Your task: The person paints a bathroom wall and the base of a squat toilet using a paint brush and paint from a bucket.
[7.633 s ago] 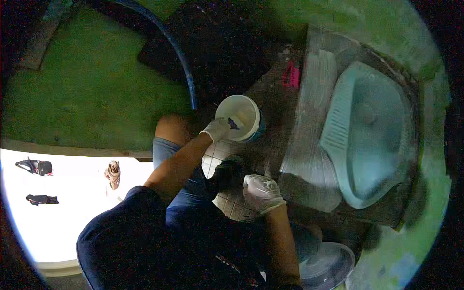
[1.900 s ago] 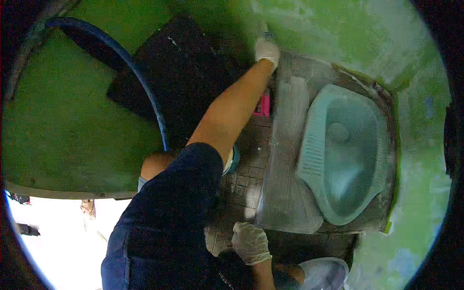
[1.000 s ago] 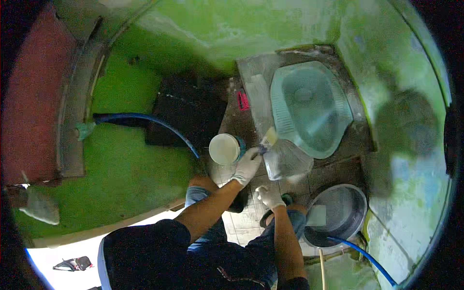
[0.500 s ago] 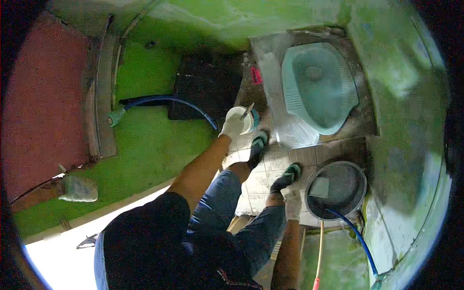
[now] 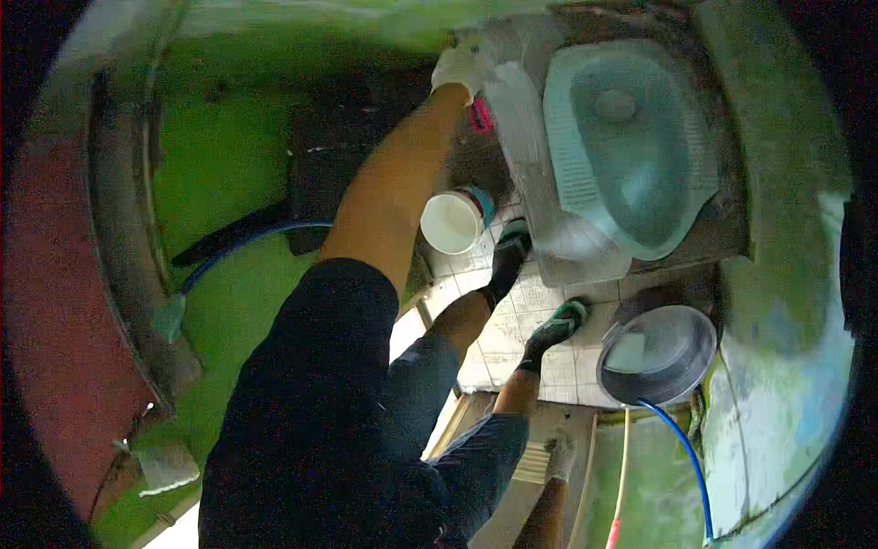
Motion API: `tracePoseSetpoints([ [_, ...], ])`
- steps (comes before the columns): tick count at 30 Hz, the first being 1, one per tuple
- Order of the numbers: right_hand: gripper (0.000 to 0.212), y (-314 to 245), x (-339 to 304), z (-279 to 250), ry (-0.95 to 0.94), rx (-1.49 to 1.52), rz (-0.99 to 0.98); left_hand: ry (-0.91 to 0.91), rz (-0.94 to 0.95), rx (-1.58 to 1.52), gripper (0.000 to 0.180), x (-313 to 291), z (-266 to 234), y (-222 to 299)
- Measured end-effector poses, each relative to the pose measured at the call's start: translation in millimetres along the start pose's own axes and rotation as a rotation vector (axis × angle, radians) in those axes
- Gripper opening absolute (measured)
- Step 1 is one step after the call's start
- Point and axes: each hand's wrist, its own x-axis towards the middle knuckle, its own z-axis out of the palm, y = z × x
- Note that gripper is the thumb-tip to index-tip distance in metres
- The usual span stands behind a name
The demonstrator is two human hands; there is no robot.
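My left hand, in a white glove, reaches far forward to the wall corner beside the upper left edge of the toilet's grey platform. Its fingers look closed, but whatever they hold is hidden. The pale green squat toilet is set in that platform. A white bucket stands on the tiles under my left forearm, with a blue item partly showing behind it. Low beside my bent leg hangs my right hand, also gloved; its fingers are too blurred to read.
A dark round basin holds a pale flat piece, and a blue hose runs to its rim. A pink object lies near my left wrist. A pole leans below the basin. Another blue hose lies left.
My left hand has left the white bucket and gone forward to the wall corner; the brush seen over the bucket no longer shows there. My right hand has dropped back. The view has shifted.
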Motion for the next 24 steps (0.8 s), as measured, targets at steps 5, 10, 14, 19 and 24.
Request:
tracePoseSetpoints([
  [5,0.023,27,-42,-36,0.158,0.267,0.049,0.046,-0.053,-0.680,0.034,6,-17,119],
  [10,0.031,5,-9,9,-0.075,0.333,0.079,0.090,-0.012,-0.322,0.041,-47,89,137],
  [14,0.029,3,-19,-12,0.003,0.335,0.042,0.402,0.069,-0.691,0.033,-181,72,255],
  [19,0.029,4,-32,-20,0.032,0.361,-0.044,0.229,0.134,-0.805,0.034,-207,38,252],
  [24,0.037,24,-21,-7,-0.029,0.358,0.037,0.468,-0.136,-0.698,0.041,-77,39,106],
])
